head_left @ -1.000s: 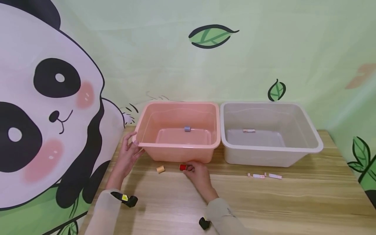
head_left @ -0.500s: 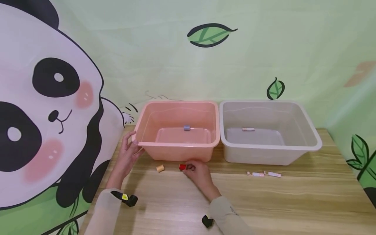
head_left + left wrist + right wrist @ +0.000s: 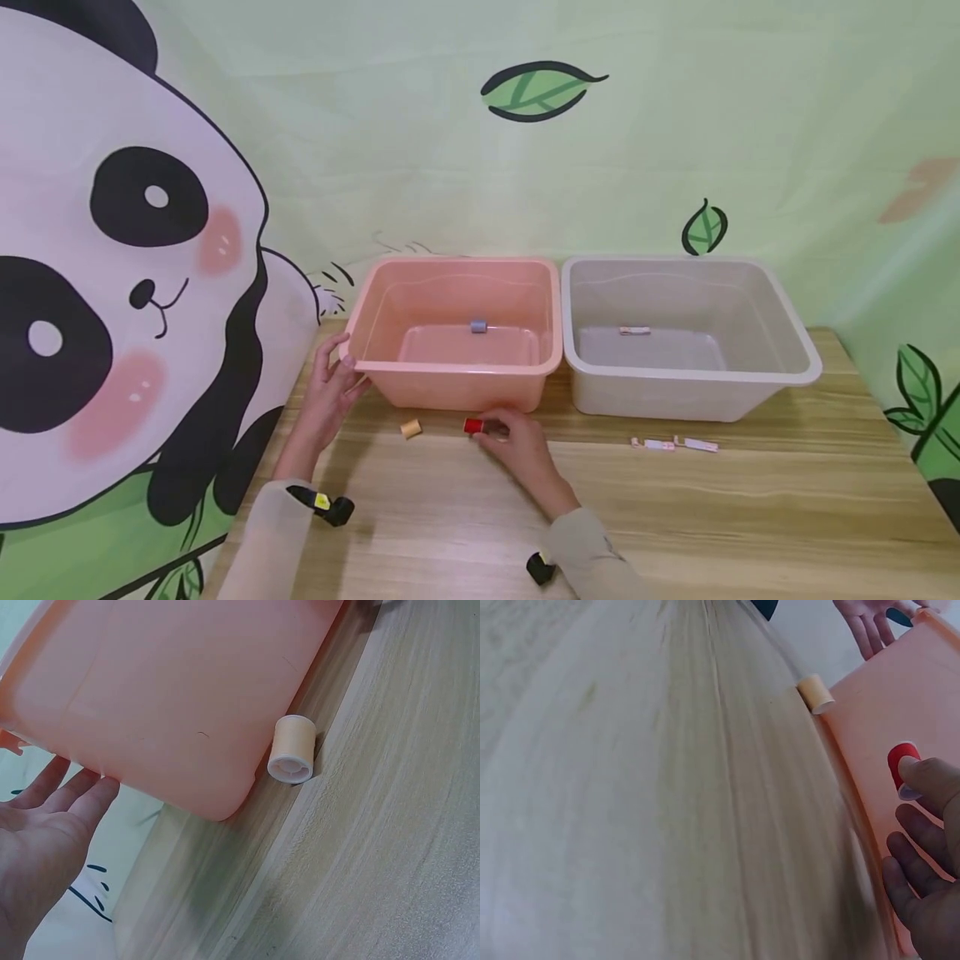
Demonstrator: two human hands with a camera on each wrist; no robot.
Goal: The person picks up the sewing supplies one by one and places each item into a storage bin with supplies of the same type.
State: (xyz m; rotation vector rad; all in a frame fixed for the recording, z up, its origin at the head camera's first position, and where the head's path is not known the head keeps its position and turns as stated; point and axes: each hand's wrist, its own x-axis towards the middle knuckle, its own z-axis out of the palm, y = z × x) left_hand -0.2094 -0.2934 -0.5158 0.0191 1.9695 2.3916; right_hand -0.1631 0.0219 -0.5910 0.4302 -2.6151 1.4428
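Observation:
In the head view my right hand [image 3: 521, 446] pinches a red thread spool [image 3: 472, 426] just in front of the pink bin [image 3: 450, 390]. The right wrist view has the thumb [image 3: 928, 777] pressed on the red spool [image 3: 904, 765], the other fingers spread loosely below. At the bin's near left corner my left hand [image 3: 326, 404] touches the rim. Its fingers look fairly straight in the left wrist view, tips against the pink bin's edge [image 3: 165, 697]. A pale orange thread spool [image 3: 293, 748] lies on its side on the table between the hands. A blue spool [image 3: 478, 327] lies inside the pink bin.
To the right of the pink bin stands a grey bin [image 3: 667, 398] with one small pink-and-white strip [image 3: 635, 331] inside. Two similar strips [image 3: 696, 444] lie on the wooden table [image 3: 750, 517] before it. A cloth backdrop [image 3: 420, 150] rises behind.
My right hand and wrist have shifted slightly to the right, and the red spool with them. The left hand stays at the pink bin's corner.

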